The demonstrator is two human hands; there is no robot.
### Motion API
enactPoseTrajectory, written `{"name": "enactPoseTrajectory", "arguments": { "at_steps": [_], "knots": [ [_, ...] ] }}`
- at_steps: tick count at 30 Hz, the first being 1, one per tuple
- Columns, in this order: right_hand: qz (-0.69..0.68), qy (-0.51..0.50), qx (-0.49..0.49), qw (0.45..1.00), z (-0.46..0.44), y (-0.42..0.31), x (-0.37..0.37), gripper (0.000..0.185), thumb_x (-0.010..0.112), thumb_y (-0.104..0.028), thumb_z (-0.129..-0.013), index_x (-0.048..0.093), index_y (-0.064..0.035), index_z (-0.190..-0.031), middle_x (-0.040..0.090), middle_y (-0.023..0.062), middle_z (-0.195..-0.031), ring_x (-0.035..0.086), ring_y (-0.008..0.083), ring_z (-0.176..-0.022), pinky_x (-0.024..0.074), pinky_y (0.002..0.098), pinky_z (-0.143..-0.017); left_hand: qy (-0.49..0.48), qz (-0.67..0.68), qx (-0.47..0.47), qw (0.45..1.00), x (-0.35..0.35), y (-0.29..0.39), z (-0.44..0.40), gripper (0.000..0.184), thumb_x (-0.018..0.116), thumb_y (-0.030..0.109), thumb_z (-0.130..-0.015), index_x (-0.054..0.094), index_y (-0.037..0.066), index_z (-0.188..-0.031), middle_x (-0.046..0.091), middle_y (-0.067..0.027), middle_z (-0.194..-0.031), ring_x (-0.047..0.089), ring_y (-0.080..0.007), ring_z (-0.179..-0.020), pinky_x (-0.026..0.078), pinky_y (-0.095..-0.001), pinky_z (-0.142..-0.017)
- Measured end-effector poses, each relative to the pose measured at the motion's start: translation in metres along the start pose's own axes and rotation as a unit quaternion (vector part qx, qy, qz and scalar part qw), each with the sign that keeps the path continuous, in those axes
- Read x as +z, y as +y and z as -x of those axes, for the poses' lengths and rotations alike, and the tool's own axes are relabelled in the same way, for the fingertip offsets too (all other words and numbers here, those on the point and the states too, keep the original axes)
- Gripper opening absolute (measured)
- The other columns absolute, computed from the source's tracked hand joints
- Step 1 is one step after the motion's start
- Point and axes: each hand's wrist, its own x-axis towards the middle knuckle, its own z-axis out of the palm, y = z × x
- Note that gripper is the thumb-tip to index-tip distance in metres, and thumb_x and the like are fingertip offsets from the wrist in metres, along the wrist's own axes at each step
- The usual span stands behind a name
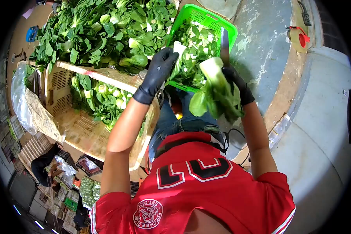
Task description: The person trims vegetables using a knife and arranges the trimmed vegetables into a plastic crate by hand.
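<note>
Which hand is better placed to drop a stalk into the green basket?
Probably the left hand: its stalk appears over the basket, while the right hand holds the knife and seemingly the bok choy.

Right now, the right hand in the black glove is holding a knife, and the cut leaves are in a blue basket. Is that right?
Not quite: the basket is bright green, not blue, as the head view shows. The right hand in its black glove does hold a knife, and leaves do lie in the basket.
</note>
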Motion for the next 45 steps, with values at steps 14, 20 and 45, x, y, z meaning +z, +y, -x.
{"name": "enactPoseTrajectory", "arguments": {
  "at_steps": [14,20,45],
  "knots": [
    [0.535,-0.08,-0.08,0.838,-0.094,0.013,0.056,0.032,0.066,-0.01,-0.072,0.055,0.0026,-0.1,0.062,0.007,-0.082,0.057,0.0169,-0.074,0.0453,0.0287,-0.069,-0.048,0.082,0.001,0.996,-0.035,-0.005,0.039,0.05,0.062,0.024,-0.08,0.048,-0.003,-0.119,0.057,-0.0102,-0.111,0.055,-0.0169,-0.096,0.043,-0.0281,-0.085],
    [0.707,0.009,-0.155,0.69,-0.112,-0.013,0.049,0.033,0.061,-0.016,-0.073,0.055,-0.001,-0.102,0.06,0.019,-0.082,0.058,0.0324,-0.069,0.0473,0.036,-0.064,-0.091,0.235,-0.034,0.967,-0.071,-0.008,0.062,0.043,0.057,0.022,-0.081,0.05,-0.003,-0.117,0.058,-0.0087,-0.108,0.057,-0.0163,-0.094,0.044,-0.0271,-0.084],
    [0.53,-0.012,-0.422,0.735,-0.09,0.006,0.046,0.036,0.066,-0.026,-0.079,0.055,0.0051,-0.095,0.057,0.0129,-0.07,0.052,0.0249,-0.052,0.0452,0.0308,-0.05,-0.073,0.474,-0.138,0.867,-0.024,-0.01,0.086,0.048,0.057,0.023,-0.082,0.045,-0.002,-0.121,0.056,-0.0127,-0.112,0.056,-0.0224,-0.1,0.044,-0.0324,-0.088]
  ]
}}
